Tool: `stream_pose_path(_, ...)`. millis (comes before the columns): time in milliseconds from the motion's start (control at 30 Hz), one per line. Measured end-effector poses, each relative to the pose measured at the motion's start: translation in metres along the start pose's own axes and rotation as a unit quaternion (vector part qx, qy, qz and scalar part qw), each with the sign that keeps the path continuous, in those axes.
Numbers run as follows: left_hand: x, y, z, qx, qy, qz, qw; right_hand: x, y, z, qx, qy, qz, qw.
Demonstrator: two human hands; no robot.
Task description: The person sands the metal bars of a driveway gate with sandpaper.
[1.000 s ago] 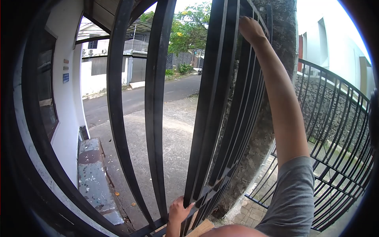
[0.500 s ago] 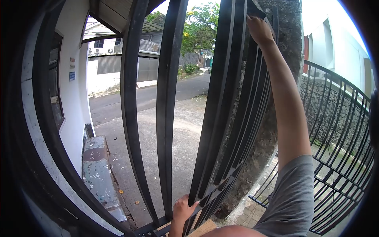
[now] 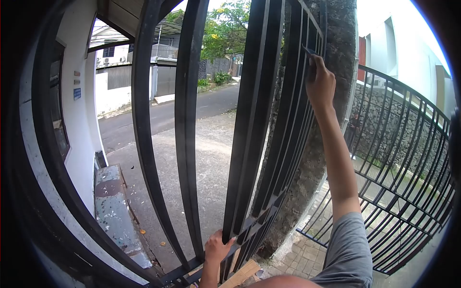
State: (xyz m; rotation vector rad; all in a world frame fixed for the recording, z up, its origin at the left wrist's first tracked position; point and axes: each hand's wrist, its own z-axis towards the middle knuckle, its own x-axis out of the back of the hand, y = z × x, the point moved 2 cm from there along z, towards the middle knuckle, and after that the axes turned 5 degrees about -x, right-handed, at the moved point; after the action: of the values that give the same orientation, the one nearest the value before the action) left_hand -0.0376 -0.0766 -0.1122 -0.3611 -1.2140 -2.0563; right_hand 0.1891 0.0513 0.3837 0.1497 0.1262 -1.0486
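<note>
Black metal gate bars [image 3: 187,129] run from top to bottom in front of me. My left hand [image 3: 218,247] is wrapped round the foot of a bar, at the bottom middle. Raised at the upper right, my right hand [image 3: 320,84] is closed on a thin dark tool [image 3: 308,50], whose tip points up and left beside the right-hand bars. What kind of tool it is cannot be made out. The gate's lower crossbar [image 3: 249,224] slants up to the right, past my left hand.
A rough stone pillar [image 3: 338,53] stands behind my right hand. Another black gate [image 3: 394,192] is at the right. A worn grey bench [image 3: 113,206] sits by the white wall [image 3: 81,125] at the left. Light wood [image 3: 242,274] lies low in the middle.
My right hand has come down from the top of the bars, and the thin tool now shows in it. My left hand keeps its hold. The view has shifted slightly to the right.
</note>
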Motion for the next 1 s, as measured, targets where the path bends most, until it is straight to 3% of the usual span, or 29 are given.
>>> stream_pose_path(67, -0.001, 0.004, 0.004, -0.002, 0.009, -0.003, 1.0, 0.028, 0.01, -0.078, -0.051, -0.007, 0.053, 0.997)
stream_pose_path(200, 0.0, 0.009, 0.001, -0.005, 0.014, -0.029, 0.999, 0.082, 0.026, -0.262, -0.334, 0.01, 0.151, 0.93)
stream_pose_path(267, -0.008, 0.002, 0.003, -0.021, 0.025, -0.022, 0.999, 0.108, 0.034, -0.384, -0.513, -0.112, 0.14, 0.839)
stream_pose_path(300, -0.009, 0.002, 0.003, -0.032, 0.029, -0.022, 0.999, 0.125, 0.025, -0.435, -0.626, -0.168, 0.177, 0.741)
stream_pose_path(333, -0.009, 0.004, 0.003, -0.035, 0.034, -0.012, 0.999, 0.147, 0.019, -0.492, -0.643, -0.263, 0.129, 0.708)
stream_pose_path(400, -0.015, -0.006, 0.002, -0.01, 0.006, -0.037, 0.999, 0.199, -0.002, -0.563, -0.466, -0.461, 0.035, 0.754)
stream_pose_path(467, -0.014, -0.002, 0.003, -0.009, 0.003, -0.053, 0.999, 0.244, -0.022, -0.599, -0.613, -0.505, 0.079, 0.603)
stream_pose_path(567, -0.017, -0.005, 0.002, 0.003, -0.003, -0.041, 0.999, 0.289, -0.038, -0.621, -0.724, -0.434, 0.085, 0.529)
stream_pose_path(700, -0.017, -0.005, 0.002, -0.001, -0.003, -0.042, 0.999, 0.299, -0.042, -0.599, -0.784, -0.342, 0.131, 0.5)
stream_pose_path(933, -0.014, 0.001, 0.0, 0.016, -0.01, -0.039, 0.999, 0.27, -0.057, -0.602, -0.784, -0.269, 0.236, 0.507)
stream_pose_path(1000, -0.014, 0.001, 0.0, 0.008, -0.004, -0.036, 0.999, 0.265, -0.066, -0.603, -0.81, -0.244, 0.275, 0.457)
